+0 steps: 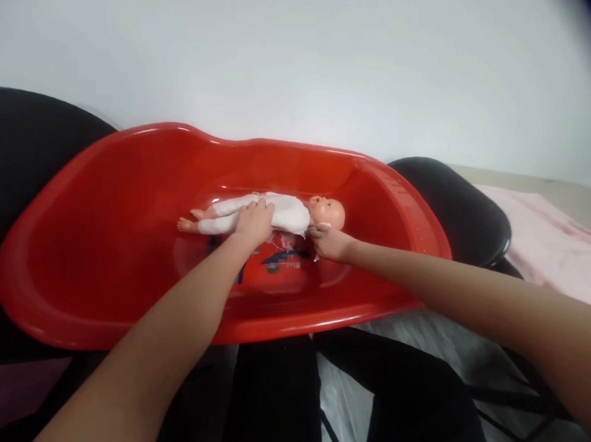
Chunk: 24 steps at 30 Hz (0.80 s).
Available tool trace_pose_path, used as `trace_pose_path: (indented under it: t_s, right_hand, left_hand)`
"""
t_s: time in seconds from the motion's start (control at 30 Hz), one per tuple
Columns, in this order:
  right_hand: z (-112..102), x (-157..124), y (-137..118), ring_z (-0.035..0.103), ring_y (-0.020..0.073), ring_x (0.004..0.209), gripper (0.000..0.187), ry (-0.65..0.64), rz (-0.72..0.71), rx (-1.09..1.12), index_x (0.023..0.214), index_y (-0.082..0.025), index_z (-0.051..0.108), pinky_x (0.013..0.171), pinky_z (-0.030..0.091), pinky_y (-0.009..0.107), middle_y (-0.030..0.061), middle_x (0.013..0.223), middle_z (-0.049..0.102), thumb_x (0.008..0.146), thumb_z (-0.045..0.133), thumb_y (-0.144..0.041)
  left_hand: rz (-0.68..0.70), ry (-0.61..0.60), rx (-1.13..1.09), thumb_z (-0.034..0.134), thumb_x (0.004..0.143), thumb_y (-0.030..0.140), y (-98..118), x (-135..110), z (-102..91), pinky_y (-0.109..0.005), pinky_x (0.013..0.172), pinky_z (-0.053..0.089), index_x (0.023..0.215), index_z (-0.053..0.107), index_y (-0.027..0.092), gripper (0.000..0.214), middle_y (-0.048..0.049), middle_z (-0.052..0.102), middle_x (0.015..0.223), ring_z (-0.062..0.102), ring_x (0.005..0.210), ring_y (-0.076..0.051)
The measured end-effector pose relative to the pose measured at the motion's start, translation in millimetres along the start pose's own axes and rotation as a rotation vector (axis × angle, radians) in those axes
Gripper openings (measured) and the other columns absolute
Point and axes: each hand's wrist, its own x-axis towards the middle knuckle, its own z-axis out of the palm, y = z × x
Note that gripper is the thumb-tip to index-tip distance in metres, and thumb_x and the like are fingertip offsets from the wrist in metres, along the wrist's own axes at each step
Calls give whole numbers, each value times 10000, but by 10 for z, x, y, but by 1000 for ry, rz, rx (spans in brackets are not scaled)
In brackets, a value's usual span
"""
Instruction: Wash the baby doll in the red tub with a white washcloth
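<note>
A baby doll (289, 211) with a white cloth body lies on its back in a red plastic baby bathtub (99, 213), head to the right and bare feet to the left. My left hand (255, 220) rests on the doll's hip and lower belly, its fingers curled over the body. Beside the doll's neck and cheek, my right hand (331, 243) is closed, with bits of thin white cloth (326, 225) showing at its fingers. Most of that cloth is hidden by the hand.
The tub spans a black seat (22, 171) on the left and another black seat (445, 205) on the right. A white wall (286, 61) stands behind. Pink fabric (551, 232) lies at the far right. My legs in black trousers (281, 395) are below the tub's near rim.
</note>
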Motion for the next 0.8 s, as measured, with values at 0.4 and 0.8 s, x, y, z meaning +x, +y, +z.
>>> trace_pose_path:
  t_s: [0.4,0.8]
  right_hand:
    - [189,-103,133,394,212,1354,329,99,-177,120,1125,-100,663,1129,302,430,154,1360,541,957,381,-96]
    - [-294,-706,-80,521,281,1226,189,-23,154,476,983,-133,717,1112,287,441,134,1128,679,855,587,-184]
  left_hand:
    - [65,-48,8,515,840,224,-31,-22,89,-454,900,429,1145,579,142,322,-153,581,1147,549,1063,-321]
    - [-25,-379,-21,517,857,302,46,-84,-63,-456,944,424,1229,567,136,411,-186,618,1212,566,1118,-319]
